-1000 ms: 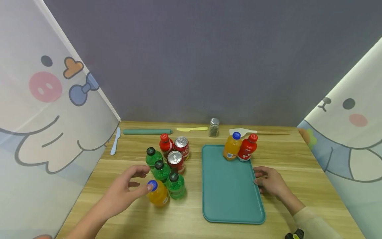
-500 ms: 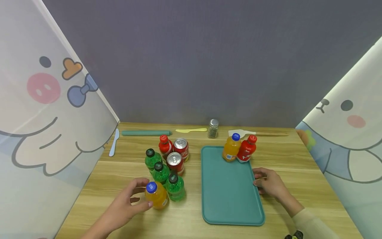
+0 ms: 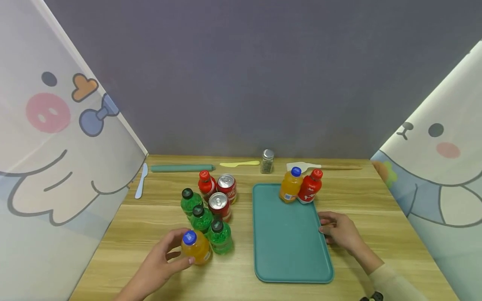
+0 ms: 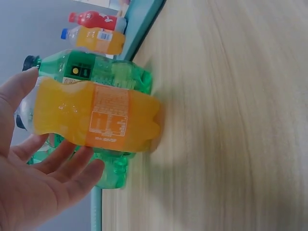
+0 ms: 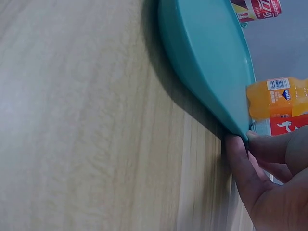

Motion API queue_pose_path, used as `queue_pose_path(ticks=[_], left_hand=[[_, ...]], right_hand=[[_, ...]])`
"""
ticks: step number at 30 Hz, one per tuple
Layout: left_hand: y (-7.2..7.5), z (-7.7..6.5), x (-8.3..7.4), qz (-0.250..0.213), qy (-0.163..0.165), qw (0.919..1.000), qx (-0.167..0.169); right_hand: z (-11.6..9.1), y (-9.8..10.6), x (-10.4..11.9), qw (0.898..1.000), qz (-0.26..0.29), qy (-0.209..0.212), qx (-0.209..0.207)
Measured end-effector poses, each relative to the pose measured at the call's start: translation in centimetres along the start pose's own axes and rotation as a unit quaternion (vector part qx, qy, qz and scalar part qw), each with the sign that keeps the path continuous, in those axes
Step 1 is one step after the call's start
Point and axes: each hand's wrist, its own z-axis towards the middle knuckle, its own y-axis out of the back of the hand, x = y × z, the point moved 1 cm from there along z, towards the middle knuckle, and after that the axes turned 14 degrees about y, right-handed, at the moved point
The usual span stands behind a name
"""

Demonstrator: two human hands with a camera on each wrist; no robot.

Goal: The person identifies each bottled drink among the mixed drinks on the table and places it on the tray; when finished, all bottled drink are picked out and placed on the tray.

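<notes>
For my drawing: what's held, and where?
The right grip pinches the tray by its right edge; the left grip curves around the nearer orange bottle, hold unclear.

A plain grey wall (image 3: 241, 79) closes off the far side. On the left, a white panel (image 3: 56, 154) carries a large cartoon figure with a pink oval, an orange shape and a blue bow; on the right, another white panel (image 3: 429, 175) shows a pink-cheeked character in blue. Between them spreads a pale wood-grain tabletop (image 3: 233, 276), softly lit, brighter toward the near edge.
</notes>
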Motion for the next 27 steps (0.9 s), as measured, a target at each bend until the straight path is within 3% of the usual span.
queue_pose_path(ticks=[12, 20, 27], left_hand=[[-1.0, 0.5, 0.3, -0.025, -0.049, 0.9981, -0.030], [-1.4, 0.5, 0.2, -0.036, -0.039, 0.9979, -0.039], [-1.5, 0.5, 0.4, -0.020, -0.047, 0.9957, -0.077]], right_hand=[[0.0, -0.1, 0.0, 1.000, 0.005, -0.004, -0.003], [-0.1, -0.1, 0.1, 1.000, 0.003, -0.004, -0.007], [0.0, -0.1, 0.3, 1.000, -0.003, 0.000, -0.006]])
